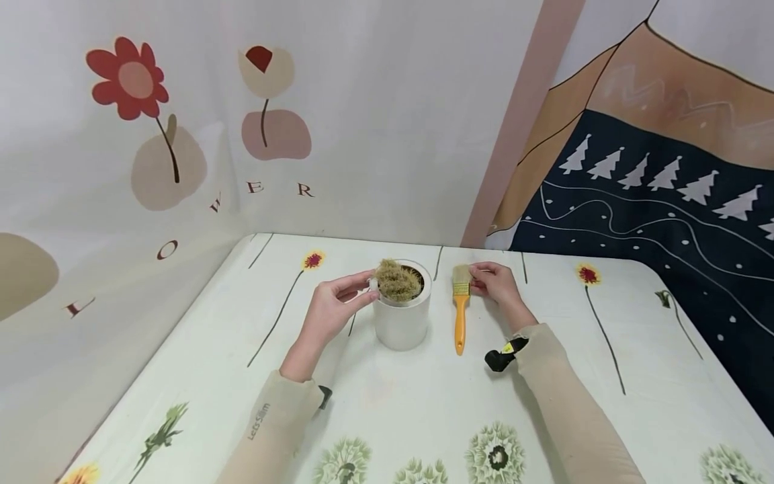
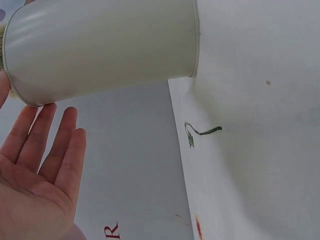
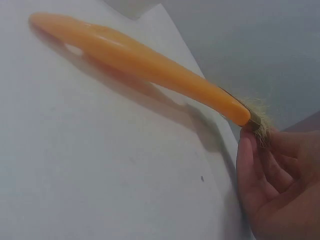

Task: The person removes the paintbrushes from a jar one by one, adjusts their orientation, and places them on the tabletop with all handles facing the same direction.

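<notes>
A white cylindrical pot stands upright on the table, with a tuft of dry greenish-brown moss at its top. My left hand touches the left side of the pot's rim, its fingers fairly straight in the left wrist view and its thumb near the moss. To the right of the pot is a flat paintbrush with an orange handle and pale bristles. My right hand pinches it at the bristle end; the handle points toward me. In the right wrist view the brush handle slopes over the table.
A white cloth printed with flowers covers the table. Behind it hangs a pale curtain with flower prints and letters. A dark panel with white trees hangs at the right. A black wrist device sits by the right sleeve.
</notes>
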Demonstrator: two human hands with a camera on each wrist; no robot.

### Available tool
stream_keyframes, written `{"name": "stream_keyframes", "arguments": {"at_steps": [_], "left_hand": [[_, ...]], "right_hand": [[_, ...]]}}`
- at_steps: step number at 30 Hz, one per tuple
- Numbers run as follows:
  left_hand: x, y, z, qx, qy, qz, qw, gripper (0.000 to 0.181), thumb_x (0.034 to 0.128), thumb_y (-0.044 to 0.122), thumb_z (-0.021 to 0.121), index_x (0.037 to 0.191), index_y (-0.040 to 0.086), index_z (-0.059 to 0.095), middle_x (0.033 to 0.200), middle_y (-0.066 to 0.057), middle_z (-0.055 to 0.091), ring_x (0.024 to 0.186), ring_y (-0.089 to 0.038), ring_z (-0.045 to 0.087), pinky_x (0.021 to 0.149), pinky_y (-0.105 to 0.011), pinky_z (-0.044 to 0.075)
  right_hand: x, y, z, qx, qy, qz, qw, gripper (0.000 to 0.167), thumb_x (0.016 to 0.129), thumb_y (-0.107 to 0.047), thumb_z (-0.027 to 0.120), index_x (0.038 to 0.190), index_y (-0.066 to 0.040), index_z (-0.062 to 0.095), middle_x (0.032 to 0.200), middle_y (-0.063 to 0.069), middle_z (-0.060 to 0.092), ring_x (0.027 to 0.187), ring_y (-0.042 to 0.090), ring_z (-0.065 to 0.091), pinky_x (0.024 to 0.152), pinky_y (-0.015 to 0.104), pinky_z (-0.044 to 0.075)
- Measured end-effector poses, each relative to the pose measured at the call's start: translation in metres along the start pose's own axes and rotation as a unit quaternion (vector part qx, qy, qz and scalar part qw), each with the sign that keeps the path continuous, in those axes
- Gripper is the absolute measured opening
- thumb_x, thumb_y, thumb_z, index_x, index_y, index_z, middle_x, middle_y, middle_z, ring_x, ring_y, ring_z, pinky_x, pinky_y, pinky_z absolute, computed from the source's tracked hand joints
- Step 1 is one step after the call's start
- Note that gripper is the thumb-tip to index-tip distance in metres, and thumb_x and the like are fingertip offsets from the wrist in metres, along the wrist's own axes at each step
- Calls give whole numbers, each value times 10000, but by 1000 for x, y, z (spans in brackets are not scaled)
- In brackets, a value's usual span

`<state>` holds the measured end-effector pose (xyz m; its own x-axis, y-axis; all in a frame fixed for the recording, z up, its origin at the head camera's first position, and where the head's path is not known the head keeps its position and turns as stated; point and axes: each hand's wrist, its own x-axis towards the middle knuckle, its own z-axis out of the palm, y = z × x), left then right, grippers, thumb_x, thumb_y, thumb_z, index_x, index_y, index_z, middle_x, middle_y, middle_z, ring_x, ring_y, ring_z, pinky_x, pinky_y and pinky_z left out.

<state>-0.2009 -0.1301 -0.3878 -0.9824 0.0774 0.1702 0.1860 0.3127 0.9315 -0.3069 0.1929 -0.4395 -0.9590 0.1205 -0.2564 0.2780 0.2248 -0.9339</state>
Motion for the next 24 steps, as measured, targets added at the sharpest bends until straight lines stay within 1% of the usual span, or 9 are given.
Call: {"name": "stream_keyframes", "arguments": {"at_steps": [7,10,17,19,24], "left_hand": [[0,1,1,75,5,29,10000,426,876,233,782,1277,116,695,1278,-122,695,1190,-304,659,1077,-424,517],[0,1,0,95,-2,39,9999,428,880,233,778,1282,113,691,1279,-121,694,1194,-310,657,1075,-421,519],[0,1,0,82,-19,9,10000,421,874,237,783,1273,132,700,1275,-98,700,1183,-262,667,1072,-400,523],[0,1,-1,82,-23,3,10000,419,876,239,781,1273,132,700,1274,-97,701,1183,-259,668,1073,-401,522],[0,-1,-1,56,-42,-24,10000,421,877,247,781,1275,136,699,1278,-95,699,1188,-253,666,1078,-399,518]], "right_hand": [[-3,3,1,233,-67,-55,9997,387,1014,-201,592,1339,10,573,763,-98,620,624,-34,610,627,111,570],[-3,4,0,237,-81,-59,9997,385,1014,-197,593,1341,5,575,767,-100,617,633,-33,615,637,110,571],[-5,4,-3,280,-153,-130,9994,360,1018,-129,570,1354,2,571,760,-112,653,665,-22,652,660,128,585],[-5,4,-5,280,-149,-113,9994,356,1018,-125,570,1353,-7,575,775,-108,662,679,-15,658,668,132,588],[-7,5,-8,201,-119,-66,9997,366,1022,-147,568,1370,-32,568,889,-65,679,734,-11,656,701,127,586]]}}
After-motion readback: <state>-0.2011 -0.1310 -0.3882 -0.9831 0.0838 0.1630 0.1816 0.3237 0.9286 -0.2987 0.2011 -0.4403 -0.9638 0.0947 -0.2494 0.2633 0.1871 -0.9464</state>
